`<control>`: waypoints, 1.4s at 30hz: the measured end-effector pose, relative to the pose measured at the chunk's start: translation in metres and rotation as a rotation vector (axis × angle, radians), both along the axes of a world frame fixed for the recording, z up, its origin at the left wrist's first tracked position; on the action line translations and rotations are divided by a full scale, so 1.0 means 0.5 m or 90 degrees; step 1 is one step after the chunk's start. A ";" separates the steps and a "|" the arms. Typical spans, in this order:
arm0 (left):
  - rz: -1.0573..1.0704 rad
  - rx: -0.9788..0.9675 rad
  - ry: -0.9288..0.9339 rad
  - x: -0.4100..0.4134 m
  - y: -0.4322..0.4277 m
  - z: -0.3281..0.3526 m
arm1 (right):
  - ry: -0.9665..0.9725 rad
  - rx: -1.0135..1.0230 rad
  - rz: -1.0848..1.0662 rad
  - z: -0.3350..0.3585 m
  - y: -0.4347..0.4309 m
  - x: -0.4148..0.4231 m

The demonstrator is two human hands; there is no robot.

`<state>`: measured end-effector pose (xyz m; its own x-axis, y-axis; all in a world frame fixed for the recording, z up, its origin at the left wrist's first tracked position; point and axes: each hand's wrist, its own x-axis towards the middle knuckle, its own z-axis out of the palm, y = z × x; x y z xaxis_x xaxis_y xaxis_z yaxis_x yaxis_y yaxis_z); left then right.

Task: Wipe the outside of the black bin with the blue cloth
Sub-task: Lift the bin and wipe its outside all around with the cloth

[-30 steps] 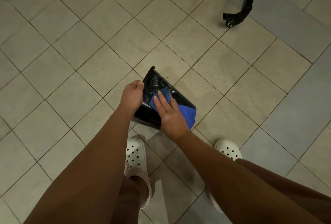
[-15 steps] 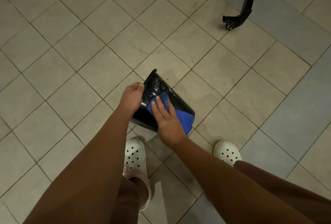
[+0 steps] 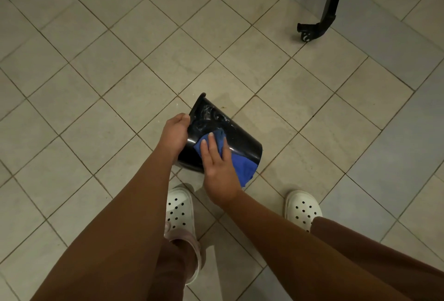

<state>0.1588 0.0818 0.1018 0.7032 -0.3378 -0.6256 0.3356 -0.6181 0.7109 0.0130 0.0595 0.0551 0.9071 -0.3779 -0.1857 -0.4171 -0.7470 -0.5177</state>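
While the left hand (image 3: 174,132) grips its left edge, the glossy, streak-smeared bin (image 3: 240,139) is held tilted above the floor (image 3: 120,84), its inside out of sight, and the right hand (image 3: 218,166) presses the cloth (image 3: 242,166) with straight fingers against its near side.

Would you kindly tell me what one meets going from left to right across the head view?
The left hand gripping the rim → black bin, with the blue cloth and right hand on it → black wheeled leg, far right.
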 end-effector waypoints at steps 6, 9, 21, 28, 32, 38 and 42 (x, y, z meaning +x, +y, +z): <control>0.020 -0.045 0.026 -0.008 -0.012 0.003 | 0.032 0.049 0.001 0.021 -0.103 0.045; 0.011 -0.038 0.031 -0.015 -0.020 0.002 | 0.005 0.023 -0.065 0.023 -0.087 0.027; 0.013 -0.036 0.035 -0.017 -0.017 -0.009 | 0.040 0.005 0.058 0.031 -0.071 0.054; 0.007 -0.035 0.022 -0.017 -0.019 -0.016 | 0.087 -0.067 0.048 0.020 -0.029 0.039; 0.019 -0.032 0.037 -0.017 -0.013 -0.014 | 0.054 -0.049 0.069 0.016 -0.011 0.035; 0.015 -0.027 0.052 -0.021 -0.022 -0.008 | 0.105 -0.002 0.026 0.051 -0.084 0.076; -0.049 0.063 0.072 0.004 -0.016 -0.006 | 0.041 0.038 0.068 0.050 -0.094 0.065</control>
